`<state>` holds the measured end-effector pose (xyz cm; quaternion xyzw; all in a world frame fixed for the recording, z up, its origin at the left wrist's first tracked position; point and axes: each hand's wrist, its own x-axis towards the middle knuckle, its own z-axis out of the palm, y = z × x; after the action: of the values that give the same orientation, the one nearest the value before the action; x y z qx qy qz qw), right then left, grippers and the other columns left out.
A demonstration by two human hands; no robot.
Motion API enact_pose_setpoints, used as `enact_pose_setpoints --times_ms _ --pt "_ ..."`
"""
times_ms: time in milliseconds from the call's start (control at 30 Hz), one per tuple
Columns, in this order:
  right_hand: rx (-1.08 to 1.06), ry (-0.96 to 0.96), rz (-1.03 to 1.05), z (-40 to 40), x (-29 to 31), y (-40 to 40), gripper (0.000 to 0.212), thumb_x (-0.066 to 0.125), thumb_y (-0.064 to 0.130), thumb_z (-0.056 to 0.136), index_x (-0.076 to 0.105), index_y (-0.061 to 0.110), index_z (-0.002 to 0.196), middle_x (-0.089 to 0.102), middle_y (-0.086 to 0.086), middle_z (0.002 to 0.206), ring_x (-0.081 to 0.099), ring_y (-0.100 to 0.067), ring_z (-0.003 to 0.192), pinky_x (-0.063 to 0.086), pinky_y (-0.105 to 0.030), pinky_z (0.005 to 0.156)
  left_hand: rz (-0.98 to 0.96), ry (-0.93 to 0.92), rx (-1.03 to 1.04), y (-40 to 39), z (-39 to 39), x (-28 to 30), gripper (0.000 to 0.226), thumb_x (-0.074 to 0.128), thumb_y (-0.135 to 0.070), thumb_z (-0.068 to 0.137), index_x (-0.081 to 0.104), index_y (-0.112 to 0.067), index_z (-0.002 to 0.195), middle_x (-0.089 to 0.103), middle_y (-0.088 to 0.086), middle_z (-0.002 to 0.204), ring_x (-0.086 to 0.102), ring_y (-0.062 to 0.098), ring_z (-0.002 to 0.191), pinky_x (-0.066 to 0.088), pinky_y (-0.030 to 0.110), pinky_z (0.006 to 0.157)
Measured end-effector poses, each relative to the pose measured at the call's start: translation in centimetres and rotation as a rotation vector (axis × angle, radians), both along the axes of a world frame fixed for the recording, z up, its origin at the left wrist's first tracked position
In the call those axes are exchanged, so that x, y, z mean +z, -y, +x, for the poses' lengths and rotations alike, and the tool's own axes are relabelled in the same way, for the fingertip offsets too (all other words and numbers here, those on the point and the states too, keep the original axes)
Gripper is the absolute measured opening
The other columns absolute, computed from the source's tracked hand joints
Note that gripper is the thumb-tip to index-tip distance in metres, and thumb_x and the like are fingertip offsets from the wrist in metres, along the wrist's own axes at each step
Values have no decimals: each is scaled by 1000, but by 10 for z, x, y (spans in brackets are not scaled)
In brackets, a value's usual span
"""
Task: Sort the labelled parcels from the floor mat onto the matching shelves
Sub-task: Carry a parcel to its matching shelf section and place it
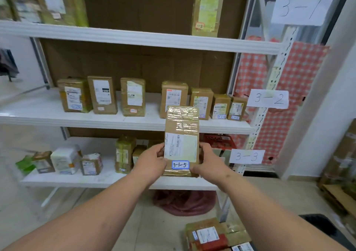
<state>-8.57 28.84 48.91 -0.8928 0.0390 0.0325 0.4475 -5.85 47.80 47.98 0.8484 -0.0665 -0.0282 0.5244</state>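
I hold a tall brown taped parcel (182, 135) upright in front of the shelves, its blue-edged sticker reading 3-1-5. My left hand (152, 159) grips its lower left edge and my right hand (209, 162) grips its lower right edge. White paper signs on the rack's right post mark the levels: 3-1 (301, 7) at the top, 3-2 (267, 98) in the middle, 3-3 (246, 156) at the bottom. The top shelf (134, 37) carries one upright parcel (208, 9) at its right and more at the far left.
The middle shelf (48, 115) holds several upright brown parcels. The bottom shelf (57, 181) holds several small parcels and a red crate (219, 141). More parcels (213, 235) lie on the floor at lower right. A dark red bag (183, 202) sits under the rack. Cardboard is stacked at the far right.
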Motion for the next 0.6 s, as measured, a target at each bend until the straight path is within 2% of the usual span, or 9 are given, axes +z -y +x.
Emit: enact_pose_setpoints --times_ms 67,133,233,300,367,400,467,533,600 --pt "26 4 10 6 4 -24 71 74 16 83 31 23 138 58 5 123 63 -16 101 54 -30 80 10 15 27 -24 0 6 53 60 -1 86 62 -30 131 70 -16 115 65 6 108 52 37 99" --pt "43 12 6 14 6 -51 71 74 20 81 32 24 138 59 6 120 63 -16 99 54 -33 83 12 31 62 -51 -1 14 48 61 -4 88 63 -27 131 70 -12 118 65 10 107 52 37 99" --pt "78 11 40 25 7 -95 69 75 25 80 33 30 134 63 5 114 65 -17 98 50 -31 73 -29 20 103 -93 -1 22 41 64 -9 91 64 -26 128 68 -14 109 64 10 101 52 32 96" --pt "100 9 80 29 9 -123 69 76 27 80 32 33 132 62 6 118 64 -17 104 51 -31 79 -40 17 133 -121 1 25 38 64 -13 92 65 -25 128 70 -11 111 65 12 102 52 32 95" --pt "125 7 77 32 10 -149 71 76 28 80 32 32 136 61 6 120 62 -16 109 52 -36 94 -19 24 150 -147 1 26 33 59 -14 95 66 -28 124 70 -16 101 66 13 98 55 28 83" --pt "137 5 70 34 11 -160 74 75 28 79 31 29 139 61 6 121 61 -16 110 51 -39 98 -8 32 159 -159 1 27 33 55 -13 97 66 -30 123 68 -19 96 66 11 95 54 22 73" --pt "152 0 61 39 13 -181 78 74 29 79 30 27 143 61 4 125 60 -17 111 52 -42 98 18 47 176 -181 3 28 35 48 -13 100 65 -30 125 70 -17 100 65 7 90 45 15 59" --pt "168 0 56 42 15 -200 75 73 26 83 28 28 143 60 4 127 59 -16 111 53 -41 97 38 55 192 -200 3 30 37 45 -14 101 65 -30 127 71 -11 111 65 8 87 47 19 63" --pt "181 5 63 44 17 -217 75 73 26 84 28 29 144 60 3 128 60 -16 112 53 -41 96 47 58 210 -216 4 31 35 47 -16 101 64 -29 128 71 -10 113 66 12 96 52 26 79"
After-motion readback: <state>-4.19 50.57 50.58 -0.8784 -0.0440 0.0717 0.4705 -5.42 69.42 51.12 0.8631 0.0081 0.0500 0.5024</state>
